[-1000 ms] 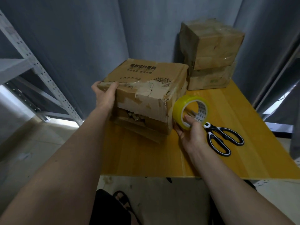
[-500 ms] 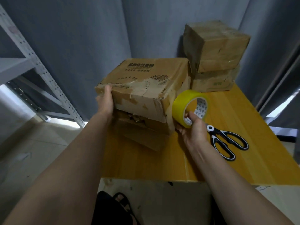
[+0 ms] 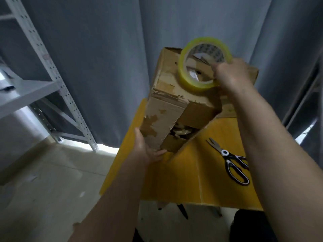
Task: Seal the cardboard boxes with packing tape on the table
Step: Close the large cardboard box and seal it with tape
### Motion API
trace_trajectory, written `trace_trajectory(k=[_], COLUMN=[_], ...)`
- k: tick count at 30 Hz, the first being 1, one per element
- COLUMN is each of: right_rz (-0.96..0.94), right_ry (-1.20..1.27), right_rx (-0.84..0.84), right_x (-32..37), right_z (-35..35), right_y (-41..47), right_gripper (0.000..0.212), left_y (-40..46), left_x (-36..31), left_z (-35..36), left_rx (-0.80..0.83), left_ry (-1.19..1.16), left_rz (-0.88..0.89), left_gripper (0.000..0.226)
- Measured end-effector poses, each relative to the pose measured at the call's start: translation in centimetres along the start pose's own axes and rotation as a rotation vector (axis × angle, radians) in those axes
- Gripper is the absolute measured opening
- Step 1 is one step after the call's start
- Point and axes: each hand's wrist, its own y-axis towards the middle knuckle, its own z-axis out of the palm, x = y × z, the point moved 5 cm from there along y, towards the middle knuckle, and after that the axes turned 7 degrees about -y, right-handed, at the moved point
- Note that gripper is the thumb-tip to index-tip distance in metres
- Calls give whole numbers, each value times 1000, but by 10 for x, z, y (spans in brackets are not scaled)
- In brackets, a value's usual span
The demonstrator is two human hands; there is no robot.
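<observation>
Cardboard box (image 3: 167, 109) tipped up on yellow table (image 3: 201, 180), flaps gaping. Left hand (image 3: 146, 149) cupped under lower corner; right hand (image 3: 232, 75) pinching tape roll (image 3: 204, 63) against top face. Probably light; torn, soft board. Best supported at corners, not flaps.

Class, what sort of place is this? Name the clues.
Probably a small storeroom or packing corner: a metal shelf rack, grey curtains as walls, and a yellow table with scissors and a worn box.
</observation>
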Motion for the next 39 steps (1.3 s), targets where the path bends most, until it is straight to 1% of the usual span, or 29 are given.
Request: trace_trajectory(k=[2, 4, 5, 6, 7, 8, 9, 10, 11, 12, 13, 14, 15, 16, 17, 20, 21, 24, 26, 30, 33, 34, 35, 37, 39], right_rz=[-57, -87, -106, -124, -136, -145, -151, -160, -169, -181, -195, -205, -214, -219, -217, -205, -199, -155, -169, -373, -523, -549, -545, -424, -311], right_ry=[-177, -312, -376, -426, -459, -481, -497, -510, -525, -543, -566, -586, -593, -582, -553, -379, -304, -108, -37, -85, -54, -51, -41, -5, -11], right_rx=[23, 64, 74, 81, 94, 109, 116, 115, 111, 94, 68, 42, 26, 25, 39, 146, 182, 244, 229, 167, 138, 112, 82, 47, 77], right_x=[20, 34, 40, 46, 52, 57, 60, 64, 67, 69, 72, 75, 77, 77, 77, 68, 65, 52, 48, 54, 56, 54, 51, 40, 33], right_z=[2, 11, 16, 21, 25, 31, 35, 39, 43, 46, 49, 50, 51, 52, 54, 60, 61, 64, 66, 69, 68, 67, 67, 67, 70], right_y=[-1, -4, -6, -7, -9, -10, -10, -10, -11, -11, -12, -12, -12, -11, -9, -6, -6, -9, -9, -12, -12, -12, -9, -2, 7], right_gripper=[28, 40, 43, 44, 44, 44, 44, 44, 43, 42, 41, 41, 42, 43, 43, 38, 37, 38, 36, 30, 16, 20, 28, 38, 36], left_y=[-5, -11, -14, -20, -28, -39, -57, -82, -109, -129, -141, -145, -145, -139, -133, -127, -125, -119, -119, -114, -114, -115, -115, -115, -114], left_x=[20, 29, 25, 15, 0, -19, -43, -66, -82, -91, -92, -86, -79, -73, -69, -72, -74, -76, -76, -80, -78, -76, -74, -72, -73], left_z=[0, -4, -6, -6, -6, -9, -10, -3, 10, 27, 44, 57, 64, 66, 67, 68, 69, 73, 75, 71, 67, 67, 66, 67, 68], left_rx=[45, 4, -38, -82, -145, -293, -465, -504, -396, -181, -10, 62, 69, 7, -77, -239, -295, -428, -480, -558, -584, -594, -605, -622, -631], left_ry=[-33, -40, -25, 28, 97, 172, 223, 218, 196, 258, 434, 681, 905, 1079, 1158, 1085, 1119, 1259, 1235, 1211, 1230, 1237, 1244, 1254, 1263], left_rz=[-83, -133, -111, -26, 115, 294, 534, 807, 1043, 1210, 1289, 1303, 1294, 1269, 1255, 1317, 1329, 1299, 1326, 1403, 1463, 1483, 1499, 1518, 1513], left_gripper=[93, 92, 87, 78, 70, 64, 63, 62, 65, 71, 82, 99, 117, 130, 135, 130, 130, 141, 140, 134, 133, 132, 131, 129, 129])
